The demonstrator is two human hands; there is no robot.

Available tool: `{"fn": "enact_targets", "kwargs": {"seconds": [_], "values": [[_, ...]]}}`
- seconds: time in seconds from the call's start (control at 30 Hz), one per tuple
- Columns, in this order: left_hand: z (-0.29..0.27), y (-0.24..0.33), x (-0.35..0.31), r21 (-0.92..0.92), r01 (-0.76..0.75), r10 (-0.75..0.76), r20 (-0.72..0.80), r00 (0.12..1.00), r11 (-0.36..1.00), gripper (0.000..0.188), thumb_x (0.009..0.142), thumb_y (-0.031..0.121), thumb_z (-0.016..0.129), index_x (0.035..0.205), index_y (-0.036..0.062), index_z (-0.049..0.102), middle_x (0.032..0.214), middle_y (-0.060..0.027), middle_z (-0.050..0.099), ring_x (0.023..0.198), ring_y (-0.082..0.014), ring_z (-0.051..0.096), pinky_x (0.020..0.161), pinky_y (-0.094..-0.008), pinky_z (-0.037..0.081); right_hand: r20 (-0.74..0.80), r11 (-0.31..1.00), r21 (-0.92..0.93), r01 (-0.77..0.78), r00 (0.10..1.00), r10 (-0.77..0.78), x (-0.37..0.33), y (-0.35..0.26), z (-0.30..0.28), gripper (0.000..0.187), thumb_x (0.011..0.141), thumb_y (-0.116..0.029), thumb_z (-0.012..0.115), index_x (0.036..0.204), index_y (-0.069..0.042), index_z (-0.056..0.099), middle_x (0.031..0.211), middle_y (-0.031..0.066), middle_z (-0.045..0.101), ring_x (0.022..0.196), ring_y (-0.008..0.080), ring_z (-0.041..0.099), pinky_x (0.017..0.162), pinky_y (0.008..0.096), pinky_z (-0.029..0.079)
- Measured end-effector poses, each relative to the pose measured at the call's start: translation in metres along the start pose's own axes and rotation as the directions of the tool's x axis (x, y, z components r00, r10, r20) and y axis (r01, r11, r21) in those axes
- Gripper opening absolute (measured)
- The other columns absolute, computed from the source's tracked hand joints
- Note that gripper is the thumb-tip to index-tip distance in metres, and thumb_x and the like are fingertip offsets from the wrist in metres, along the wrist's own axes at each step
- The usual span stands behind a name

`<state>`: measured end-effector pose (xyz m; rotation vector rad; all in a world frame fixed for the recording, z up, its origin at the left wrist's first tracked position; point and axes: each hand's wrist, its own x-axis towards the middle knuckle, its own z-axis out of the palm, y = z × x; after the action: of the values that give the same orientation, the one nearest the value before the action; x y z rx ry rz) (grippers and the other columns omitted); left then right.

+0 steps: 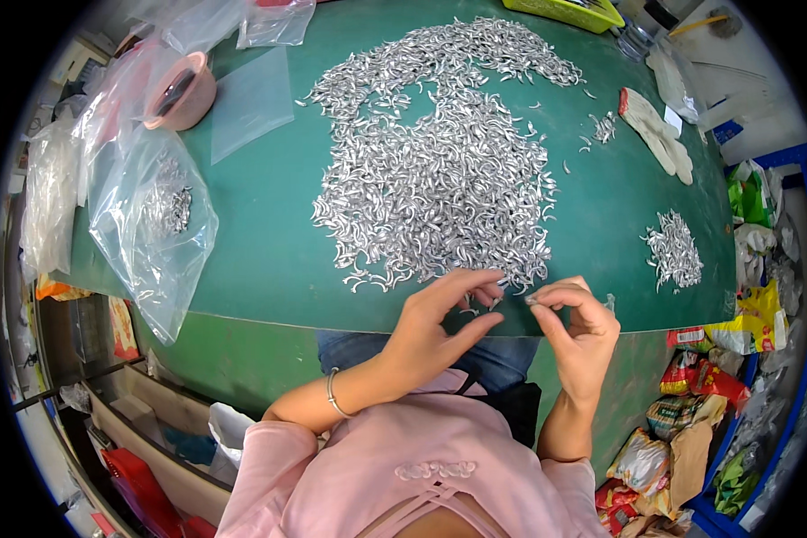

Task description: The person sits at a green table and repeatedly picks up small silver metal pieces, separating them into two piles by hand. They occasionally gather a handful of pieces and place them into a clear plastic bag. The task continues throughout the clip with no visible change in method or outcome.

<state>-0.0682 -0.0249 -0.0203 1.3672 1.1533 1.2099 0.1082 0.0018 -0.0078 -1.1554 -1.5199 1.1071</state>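
Observation:
A large heap of small, curved, silver metal pieces (pixel 435 170) covers the middle of the green table (pixel 260 215). At its near edge, my left hand (pixel 435 314) is held with thumb and forefinger apart. A few silver pieces show around its curled fingers; whether any is held there is hard to see. Just to the right, my right hand (pixel 583 332) pinches one small silver piece between thumb and forefinger. Further right lies a smaller pile of similar pieces (pixel 674 253), and a few loose ones (pixel 603 128) sit beyond it.
A clear plastic bag (pixel 152 233) with some pieces inside lies at the left, near a pink bowl (pixel 193 94) and a flat clear bag (pixel 255 103). White gloves (pixel 656 139) rest at the right. A yellow-green tray (pixel 569 11) stands at the back. Packages (pixel 641 462) fill the lower right.

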Motion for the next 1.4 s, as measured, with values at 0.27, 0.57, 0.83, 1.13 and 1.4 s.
{"fn": "enact_targets", "kwargs": {"seconds": [0.27, 0.57, 0.83, 1.13, 1.4], "values": [[0.014, -0.007, -0.001, -0.252, 0.136, -0.112, 0.105, 0.988, 0.958, 0.019, 0.078, -0.004, 0.061, 0.097, -0.003, 0.06, 0.09, -0.0069, 0.059, 0.078, -0.0103, 0.054, 0.068, -0.0227, 0.044, -0.008, 0.996, -0.068, 0.064, 0.998, -0.065, -0.01, -0.009, 0.003, 0.019, 0.065, 0.008, 0.068, 0.081, 0.0, 0.064, 0.077, 0.007, 0.063, 0.073, 0.0164, 0.056, 0.063, 0.0252, 0.043], [0.019, -0.003, -0.005, -0.523, 0.223, -0.181, 0.132, 0.975, 0.822, 0.015, 0.081, -0.002, 0.06, 0.096, -0.0038, 0.059, 0.088, -0.0039, 0.058, 0.077, -0.0066, 0.053, 0.065, -0.019, 0.044, -0.006, 0.998, 0.046, 0.048, 0.999, -0.048, -0.015, -0.008, 0.004, 0.017, 0.068, 0.008, 0.066, 0.082, 0.0, 0.063, 0.079, 0.0061, 0.063, 0.075, 0.0152, 0.054, 0.065, 0.0248, 0.04], [0.014, 0.001, -0.003, -0.036, 0.091, -0.091, -0.005, 0.996, 0.995, 0.026, 0.075, -0.006, 0.062, 0.1, -0.0014, 0.059, 0.089, -0.0071, 0.06, 0.08, -0.0112, 0.056, 0.071, -0.0241, 0.045, -0.258, 0.989, -0.147, -0.008, 0.966, -0.031, -0.001, 0.026, -0.028, 0.004, 0.078, 0.001, 0.06, 0.082, 0.002, 0.062, 0.081, 0.0055, 0.059, 0.077, 0.0125, 0.052, 0.068, 0.0234, 0.041], [0.013, -0.026, 0.003, 0.512, -0.306, 0.292, 0.109, 0.95, 0.803, 0.034, 0.072, 0.0, 0.064, 0.105, 0.0053, 0.058, 0.113, -0.0109, 0.055, 0.108, -0.0301, 0.05, 0.091, -0.0425, 0.04, -0.399, 0.519, -0.845, -0.133, 0.802, -0.445, 0.024, 0.075, -0.12, 0.01, 0.077, -0.005, 0.062, 0.086, -0.001, 0.063, 0.089, 0.0102, 0.061, 0.084, 0.0251, 0.054, 0.074, 0.0346, 0.043], [0.007, -0.038, 0.027, 0.753, -0.454, 0.176, 0.424, 0.888, 0.477, 0.037, 0.074, 0.007, 0.06, 0.11, 0.015, 0.058, 0.134, -0.0082, 0.038, 0.125, -0.0339, 0.033, 0.098, -0.0617, 0.023, 0.035, 0.725, -0.67, 0.16, 0.982, -0.184, 0.022, 0.037, -0.023, 0.031, 0.071, -0.01, 0.067, 0.101, -0.002, 0.06, 0.109, 0.013, 0.054, 0.102, 0.0301, 0.048, 0.088, 0.0366, 0.037]]}}
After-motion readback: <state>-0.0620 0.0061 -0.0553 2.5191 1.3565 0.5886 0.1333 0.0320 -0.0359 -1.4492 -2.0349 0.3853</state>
